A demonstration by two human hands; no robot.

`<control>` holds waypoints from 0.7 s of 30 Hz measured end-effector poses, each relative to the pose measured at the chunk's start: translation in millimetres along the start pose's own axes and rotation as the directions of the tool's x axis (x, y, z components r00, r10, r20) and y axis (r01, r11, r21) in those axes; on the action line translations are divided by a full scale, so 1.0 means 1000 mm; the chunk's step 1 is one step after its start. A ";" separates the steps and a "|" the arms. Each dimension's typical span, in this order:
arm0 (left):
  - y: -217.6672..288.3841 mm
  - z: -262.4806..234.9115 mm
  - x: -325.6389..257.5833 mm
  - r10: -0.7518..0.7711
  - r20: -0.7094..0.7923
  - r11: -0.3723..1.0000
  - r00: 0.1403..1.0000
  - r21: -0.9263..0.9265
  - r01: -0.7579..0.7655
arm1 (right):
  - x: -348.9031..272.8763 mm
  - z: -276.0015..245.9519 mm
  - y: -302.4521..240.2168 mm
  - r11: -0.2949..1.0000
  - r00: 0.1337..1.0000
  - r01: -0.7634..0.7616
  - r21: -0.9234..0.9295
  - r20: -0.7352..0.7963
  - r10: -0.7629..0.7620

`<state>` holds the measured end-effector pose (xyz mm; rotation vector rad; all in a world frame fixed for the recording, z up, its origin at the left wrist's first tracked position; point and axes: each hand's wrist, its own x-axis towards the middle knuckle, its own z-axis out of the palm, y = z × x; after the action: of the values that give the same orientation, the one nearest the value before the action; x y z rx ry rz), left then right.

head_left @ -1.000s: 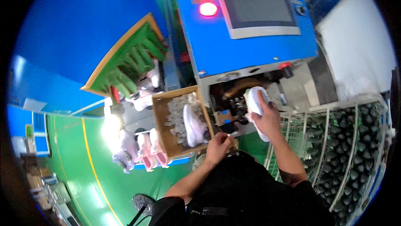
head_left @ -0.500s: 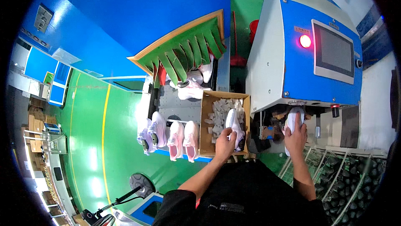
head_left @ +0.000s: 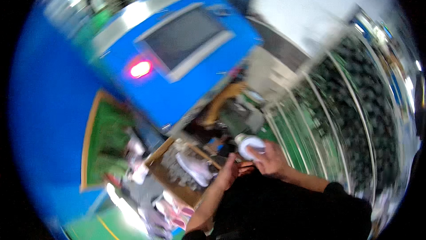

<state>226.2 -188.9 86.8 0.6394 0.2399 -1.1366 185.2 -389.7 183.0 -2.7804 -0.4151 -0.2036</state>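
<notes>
The picture is smeared by motion. My right hand (head_left: 273,160) is closed on a white shoe (head_left: 251,146), held in front of my body, clear of the machine. My left hand (head_left: 227,173) is just left of it, beside the cardboard box (head_left: 165,150); blur hides whether its fingers hold anything. Inside the box, a light-coloured shoe (head_left: 193,169) lies on crumpled pale scraps, apart from my left hand.
A blue machine (head_left: 186,84) with a dark screen and a lit red lamp (head_left: 140,69) stands ahead. White rack rails (head_left: 317,102) rise at the right, dark objects behind them. Pink-lined shoes (head_left: 171,209) stand lower left, near a green strip curtain (head_left: 113,140).
The view has swung right. My right hand has drawn its shoe out from under the machine toward my body. My left hand has left the shoe in the box.
</notes>
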 end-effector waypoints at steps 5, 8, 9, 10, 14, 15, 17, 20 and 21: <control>-0.021 -0.004 0.017 -0.049 -0.121 0.997 0.991 0.050 0.055 | -0.018 -0.002 0.043 0.868 0.954 -0.075 0.491 0.288 -0.081; -0.032 -0.005 -0.001 0.010 -0.099 0.999 0.995 0.043 -0.006 | 0.019 0.035 0.043 -0.021 0.671 -0.715 0.699 0.694 0.262; -0.040 -0.013 0.002 0.011 -0.121 1.000 0.993 0.010 -0.010 | 0.033 0.054 0.045 -0.266 0.693 -0.616 0.741 0.671 0.265; -0.050 -0.022 0.005 0.006 -0.136 1.000 0.991 -0.023 -0.009 | 0.045 0.080 0.046 -0.438 0.759 -0.454 0.776 0.594 0.267; -0.047 -0.041 -0.017 0.067 -0.364 0.998 0.929 0.021 -0.064 | 0.065 0.114 0.021 -0.619 0.825 -0.207 0.758 0.475 0.305; -0.048 -0.042 -0.017 0.110 -0.400 0.994 0.910 0.066 -0.091 | 0.056 0.110 0.026 -0.328 0.854 -0.222 0.918 0.346 0.390; -0.042 -0.046 -0.025 0.166 -0.353 0.983 0.921 0.132 -0.127 | 0.024 0.084 0.051 -0.003 0.947 -0.231 0.973 0.225 0.231; -0.037 -0.012 -0.022 0.181 -0.395 0.976 0.901 0.185 -0.115 | -0.050 0.043 0.107 0.287 0.934 -0.356 0.889 0.327 0.143; -0.042 -0.015 -0.016 0.211 -0.449 0.963 0.868 0.247 -0.107 | -0.078 0.046 0.128 0.328 0.908 -0.418 0.847 0.376 0.184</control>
<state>184.2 -179.2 68.2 1.1119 0.4759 -0.8363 154.3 -510.8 87.5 -1.6575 0.0174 0.3519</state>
